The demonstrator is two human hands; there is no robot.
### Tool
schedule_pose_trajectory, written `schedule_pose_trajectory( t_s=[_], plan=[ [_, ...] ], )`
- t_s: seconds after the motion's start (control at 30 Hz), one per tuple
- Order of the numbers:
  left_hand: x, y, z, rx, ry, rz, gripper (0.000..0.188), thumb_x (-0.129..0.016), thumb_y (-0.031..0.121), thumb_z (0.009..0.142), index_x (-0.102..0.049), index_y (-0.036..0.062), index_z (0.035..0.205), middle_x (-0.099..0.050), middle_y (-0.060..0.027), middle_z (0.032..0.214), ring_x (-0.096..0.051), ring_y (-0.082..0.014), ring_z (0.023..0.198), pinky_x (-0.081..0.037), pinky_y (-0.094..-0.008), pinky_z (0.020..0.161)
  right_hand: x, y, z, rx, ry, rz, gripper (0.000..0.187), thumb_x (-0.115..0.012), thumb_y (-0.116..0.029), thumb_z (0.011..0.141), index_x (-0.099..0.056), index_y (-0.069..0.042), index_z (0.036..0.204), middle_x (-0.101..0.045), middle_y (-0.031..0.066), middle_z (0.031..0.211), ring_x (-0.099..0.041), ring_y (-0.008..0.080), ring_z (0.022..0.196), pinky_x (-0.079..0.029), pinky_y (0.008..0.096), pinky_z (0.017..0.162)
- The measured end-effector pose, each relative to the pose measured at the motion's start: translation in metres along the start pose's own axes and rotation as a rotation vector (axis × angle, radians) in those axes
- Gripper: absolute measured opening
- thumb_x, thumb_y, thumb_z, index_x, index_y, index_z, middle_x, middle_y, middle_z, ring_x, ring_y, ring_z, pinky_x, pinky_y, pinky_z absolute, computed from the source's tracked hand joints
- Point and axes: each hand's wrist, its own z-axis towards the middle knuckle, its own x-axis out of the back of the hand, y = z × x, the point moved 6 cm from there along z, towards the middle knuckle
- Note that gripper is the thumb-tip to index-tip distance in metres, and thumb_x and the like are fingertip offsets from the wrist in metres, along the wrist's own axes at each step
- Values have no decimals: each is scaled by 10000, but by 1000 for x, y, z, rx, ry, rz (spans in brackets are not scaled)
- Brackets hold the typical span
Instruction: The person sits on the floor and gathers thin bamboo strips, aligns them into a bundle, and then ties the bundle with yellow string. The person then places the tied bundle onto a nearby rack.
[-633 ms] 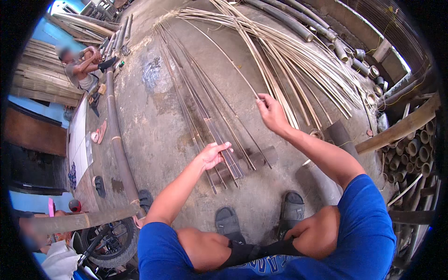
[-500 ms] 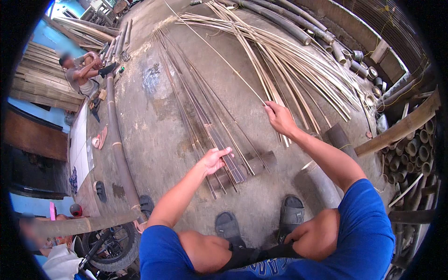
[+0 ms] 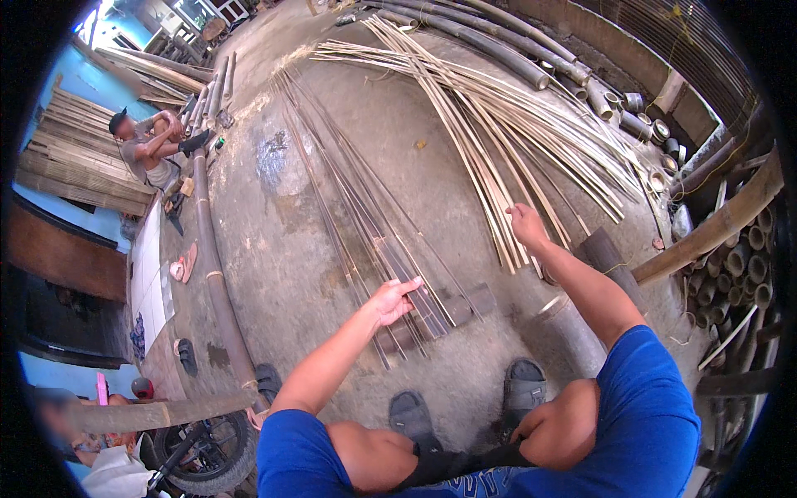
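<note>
Long bamboo strips with dark skin [image 3: 432,309] lie in a narrow bundle in front of me, running away to the far left. Their near ends rest across a dark bamboo piece [image 3: 473,300] on the floor. My left hand [image 3: 393,303] is over the left side of this bundle, thumb stretched out and apart from the loosely bent fingers, nothing visibly gripped. To the right, my right hand [image 3: 528,227] is at the edge of a fanned pile of pale bamboo strips [image 3: 490,187]. Its fingers are closed, seemingly on a bamboo strip that blends into the pile.
A thick bamboo pole [image 3: 573,336] stands close by my right knee. Bamboo poles [image 3: 498,46] and short cut pieces line the far right wall; cut tubes [image 3: 735,274] are stacked at right. A person [image 3: 154,141] sits at left beside a long floor pole [image 3: 217,286]. A motorcycle wheel [image 3: 207,452] is lower left.
My right hand has moved right and nearer, carrying a long thin strip from over the floor to the pale pile. My left hand has shifted slightly nearer; the view has tilted a little.
</note>
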Motion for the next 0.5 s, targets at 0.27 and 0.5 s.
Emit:
schedule_pose_trajectory(
  t_s=[0.27, 0.5],
  plan=[
    [-23, 7, 2, -52, -109, -121, 184, -617, 198, 974, -635, 61, 1095, -698, -59, 977, -690, -183, 918, -583, -362, 850, 17, 38, 9, -90, -70, -162, 335, -485, -268, 988, -651, -23, 1146, -658, 177, 819, -629, 325, 787, -512, 461, 807],
    [-44, 14, 19, -121, -153, -146, 204, -581, 167, 986, -613, 21, 1125, -690, -93, 1016, -697, -235, 957, -583, -404, 868, -35, -41, -28, 277, -384, -67, 516, -582, -339, 961, -528, 8, 1339, -639, 265, 1128, -621, 385, 1052, -483, 467, 937]
  ],
)
